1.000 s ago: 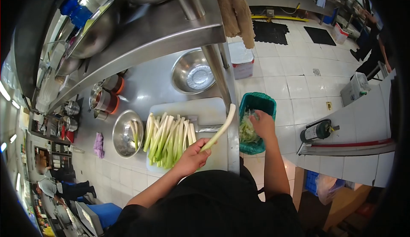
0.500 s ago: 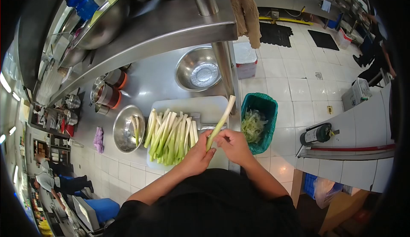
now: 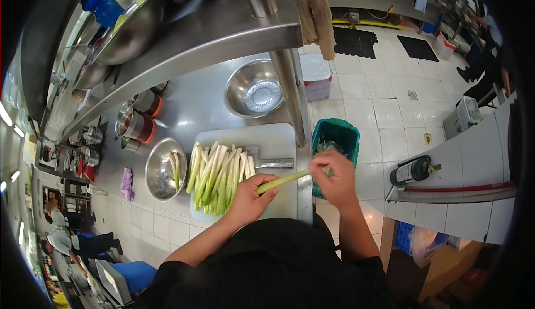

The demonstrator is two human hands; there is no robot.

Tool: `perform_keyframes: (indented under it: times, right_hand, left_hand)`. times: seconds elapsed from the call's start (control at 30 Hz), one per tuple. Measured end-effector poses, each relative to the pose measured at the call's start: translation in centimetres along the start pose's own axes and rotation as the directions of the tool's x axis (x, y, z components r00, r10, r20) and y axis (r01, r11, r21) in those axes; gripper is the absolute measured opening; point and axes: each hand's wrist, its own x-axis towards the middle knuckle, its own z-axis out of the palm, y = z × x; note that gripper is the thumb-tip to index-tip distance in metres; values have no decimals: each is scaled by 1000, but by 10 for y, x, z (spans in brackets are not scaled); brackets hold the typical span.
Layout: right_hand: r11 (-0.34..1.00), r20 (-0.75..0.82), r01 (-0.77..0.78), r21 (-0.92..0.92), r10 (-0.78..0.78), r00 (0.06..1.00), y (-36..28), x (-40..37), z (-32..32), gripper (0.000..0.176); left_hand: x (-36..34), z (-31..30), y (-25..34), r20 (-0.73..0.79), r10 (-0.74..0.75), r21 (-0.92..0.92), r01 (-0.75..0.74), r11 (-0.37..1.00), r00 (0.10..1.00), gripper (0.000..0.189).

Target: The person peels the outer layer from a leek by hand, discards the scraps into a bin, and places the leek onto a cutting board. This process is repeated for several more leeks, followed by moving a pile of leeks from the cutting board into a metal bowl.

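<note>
My left hand (image 3: 249, 198) is wrapped round the green end of a leek (image 3: 287, 181), which lies nearly level and points right. At its pale end my right hand (image 3: 337, 179) is closed, fingers pinched, with a bit of pale green skin showing by them; its exact grip is partly hidden. That hand is over the near edge of a green-lined bin (image 3: 351, 134). Several leeks (image 3: 214, 178) lie side by side on the white cutting board (image 3: 276, 138). Behind my hands, a cleaver (image 3: 277, 163) rests there, its blade partly under the leeks.
A metal bowl (image 3: 159, 189) with a few thin stalks stands left of the board, a larger metal colander (image 3: 237, 94) behind it. A steel shelf (image 3: 195, 52) and its post (image 3: 290, 97) overhang the counter. A purple cloth (image 3: 127, 185) lies left. Other people stand at both far sides.
The leek has tipped from steeply upright to nearly level, pointing right. My right hand has moved right to its pale end, over the bin's edge. The cleaver handle is now uncovered.
</note>
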Motion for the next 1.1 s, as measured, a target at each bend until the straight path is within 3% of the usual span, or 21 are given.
perform_keyframes:
  times: [0.07, 0.1, 0.17, 0.23, 0.33, 0.57, 0.73, 0.87, 0.93, 1.1]
  right_hand:
    - [973, 151, 176, -146, -154, 976, -2, -5, 17, 9]
    - [974, 150, 176, -144, -154, 977, -4, -6, 23, 9]
    - [968, 299, 205, -145, -155, 942, -7, -7, 30, 10]
    - [959, 310, 235, -157, -178, 934, -6, -7, 32, 11]
    - [947, 325, 278, -158, -216, 921, -9, -4, 32, 12]
    - [924, 369, 340, -176, -258, 893, -9, -1, 33, 10]
    - [893, 377, 385, -232, -283, 882, -5, 0, 38, 9]
    - [872, 293, 392, -292, -309, 905, -3, -3, 47, 12]
    - [877, 271, 396, -272, -325, 906, -3, -4, 51, 12]
    - [907, 249, 328, -263, -264, 932, 2, -8, 54, 14]
  left_hand:
    - [0, 0, 5, -26, 7, -3, -7, 1000, 1000, 21]
    - [0, -1, 7, -9, 21, 31, -21, 999, 1000, 21]
    - [0, 0, 8, 6, 34, 65, -34, 997, 999, 21]
    - [0, 2, 7, 38, -107, -258, 113, 960, 994, 20]
    - [-1, -3, 8, 95, -90, -367, 119, 923, 991, 18]
    - [-2, -1, 9, 74, -76, -343, 97, 934, 994, 18]
    - [-4, -1, 11, 73, -39, -186, 52, 981, 997, 18]
    - [-2, -1, 12, 60, -32, -218, 44, 975, 998, 16]
    - [0, -1, 12, 48, -62, -323, 74, 943, 997, 16]
    - [-1, 0, 5, -10, -51, -270, 47, 962, 999, 14]
